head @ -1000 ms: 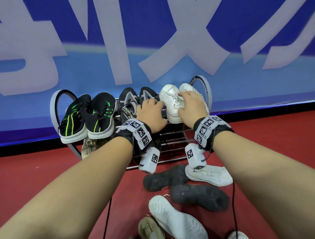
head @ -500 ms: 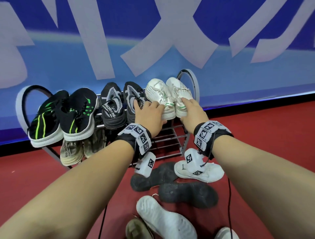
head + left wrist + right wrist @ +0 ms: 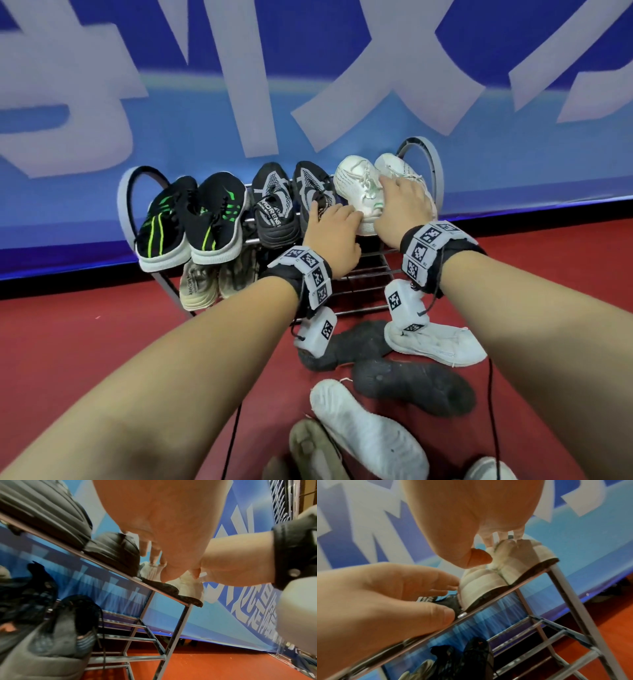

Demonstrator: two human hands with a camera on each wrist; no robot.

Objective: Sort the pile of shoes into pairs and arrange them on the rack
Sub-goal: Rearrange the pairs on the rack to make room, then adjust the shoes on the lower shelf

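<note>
— Red floor (image 3: 102,342) under a blue banner (image 3: 205,102); where were you, seen from the head?

— Seating the white pair (image 3: 356,185) at the top tier's right end of the rack (image 3: 419,147). My right hand (image 3: 400,209) lay on it, fingers loosely spread; my left hand (image 3: 330,233) touched its heel.

— From the wrists?

— Left fingers (image 3: 154,553) straight, gripping nothing. Right fingers (image 3: 488,539) rested on the laces.

— Next?

— Probably the dark shoes (image 3: 411,387) below, soles up.

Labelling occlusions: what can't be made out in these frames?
- Head view: left hand and right hand cover the heels of the white shoes; grip unclear.
- Head view: the tan shoe on the floor is cut off by the bottom edge.
- Left wrist view: shoes on the lower shelf are blurred.
</note>
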